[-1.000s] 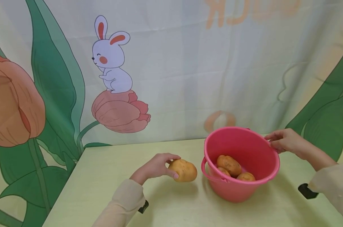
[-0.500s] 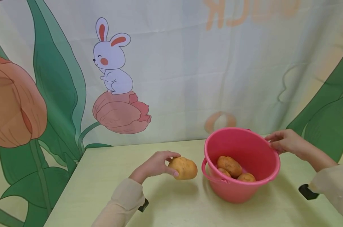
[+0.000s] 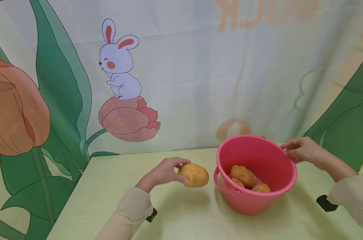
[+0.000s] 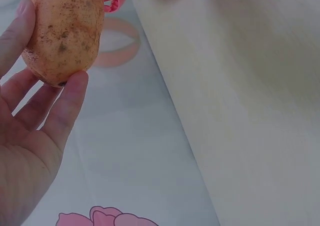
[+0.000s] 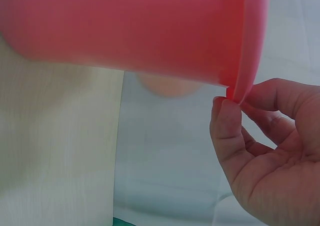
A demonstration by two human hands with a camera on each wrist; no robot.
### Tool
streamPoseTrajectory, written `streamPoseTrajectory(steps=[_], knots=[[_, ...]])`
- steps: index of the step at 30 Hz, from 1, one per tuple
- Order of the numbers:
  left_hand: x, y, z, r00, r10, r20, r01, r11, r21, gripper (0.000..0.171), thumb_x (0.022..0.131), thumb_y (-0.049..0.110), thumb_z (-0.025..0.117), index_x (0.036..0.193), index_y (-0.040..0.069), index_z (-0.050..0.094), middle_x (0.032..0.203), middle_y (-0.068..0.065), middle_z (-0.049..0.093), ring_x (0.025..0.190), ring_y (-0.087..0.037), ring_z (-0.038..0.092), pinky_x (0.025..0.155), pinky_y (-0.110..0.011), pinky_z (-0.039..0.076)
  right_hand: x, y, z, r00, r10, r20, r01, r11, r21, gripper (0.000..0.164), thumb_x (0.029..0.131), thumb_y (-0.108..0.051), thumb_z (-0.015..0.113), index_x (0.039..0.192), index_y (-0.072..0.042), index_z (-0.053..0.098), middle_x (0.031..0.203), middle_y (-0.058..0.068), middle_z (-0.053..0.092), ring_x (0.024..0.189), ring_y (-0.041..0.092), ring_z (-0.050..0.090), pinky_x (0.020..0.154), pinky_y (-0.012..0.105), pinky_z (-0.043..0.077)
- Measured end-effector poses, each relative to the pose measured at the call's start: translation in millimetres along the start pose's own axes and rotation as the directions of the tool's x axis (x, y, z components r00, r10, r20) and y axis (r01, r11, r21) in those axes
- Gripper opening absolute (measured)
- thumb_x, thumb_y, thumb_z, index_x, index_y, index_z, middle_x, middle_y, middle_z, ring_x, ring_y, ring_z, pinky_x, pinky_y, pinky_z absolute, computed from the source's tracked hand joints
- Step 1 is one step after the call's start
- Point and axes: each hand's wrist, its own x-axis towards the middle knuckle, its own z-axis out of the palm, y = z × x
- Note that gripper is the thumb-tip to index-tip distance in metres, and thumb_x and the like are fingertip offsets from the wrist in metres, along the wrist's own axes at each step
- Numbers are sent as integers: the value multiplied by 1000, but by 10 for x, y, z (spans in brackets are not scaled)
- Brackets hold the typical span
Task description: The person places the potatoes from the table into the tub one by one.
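Note:
My left hand (image 3: 168, 171) grips a potato (image 3: 194, 175) between thumb and fingers, held above the table just left of a pink bucket (image 3: 249, 202). In the left wrist view the same potato (image 4: 65, 33) shows brown specks, with the fingertips around its lower end. My right hand (image 3: 306, 151) pinches the bucket's rim on its far right side; the right wrist view shows thumb and fingers on the rim (image 5: 252, 45). Inside the bucket lie several potatoes (image 3: 243, 175), one partly hidden by the near wall. The bucket leans slightly toward me.
The pale table (image 3: 109, 200) ends at a fabric backdrop (image 3: 181, 83) printed with a rabbit and tulips. The bucket's handle (image 3: 216, 182) hangs down on its left side, facing the left hand. A black wrist strap piece (image 3: 326, 203) sits below the right sleeve.
My left hand has lifted the potato slightly higher. The right hand and the bucket have stayed in place, apart from a slight shift of the whole view.

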Motion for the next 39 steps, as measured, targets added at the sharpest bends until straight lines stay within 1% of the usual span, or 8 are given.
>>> streamPoseTrajectory(steps=[9, 20, 30, 39], knots=[[4, 88, -82, 999, 29, -21, -29, 999, 21, 63, 65, 29, 77, 122, 14, 53, 117, 2, 56, 102, -17, 53, 81, -29, 46, -6, 12, -3, 1000, -3, 5, 3, 1000, 2, 42, 86, -9, 51, 121, 13, 42, 100, 19, 60, 73, 16, 63, 66, 32, 54], [18, 178, -109, 999, 50, -19, -49, 998, 38, 62, 66, 28, 77, 122, 13, 53, 117, 2, 56, 100, -16, 53, 83, -29, 46, -17, -11, -1, 1000, 1, 5, -1, 1000, -6, 43, 86, -9, 50, 122, 13, 41, 101, 21, 60, 73, 16, 63, 67, 32, 54], [29, 296, -184, 999, 33, -33, -33, 999, 15, 64, 66, 28, 77, 123, 14, 52, 119, 3, 55, 103, -17, 52, 82, -29, 46, -5, -14, -7, 1000, 2, 4, -2, 1000, -6, 42, 86, -9, 50, 121, 13, 41, 102, 21, 60, 74, 16, 64, 67, 33, 54], [69, 411, -227, 998, 49, -43, -49, 999, 20, 62, 66, 29, 77, 122, 15, 53, 117, 3, 56, 103, -16, 52, 83, -29, 46, 12, -5, -6, 1000, -1, 0, 1, 1000, -7, 42, 86, -10, 51, 121, 13, 43, 99, 20, 61, 73, 16, 64, 67, 34, 54]])
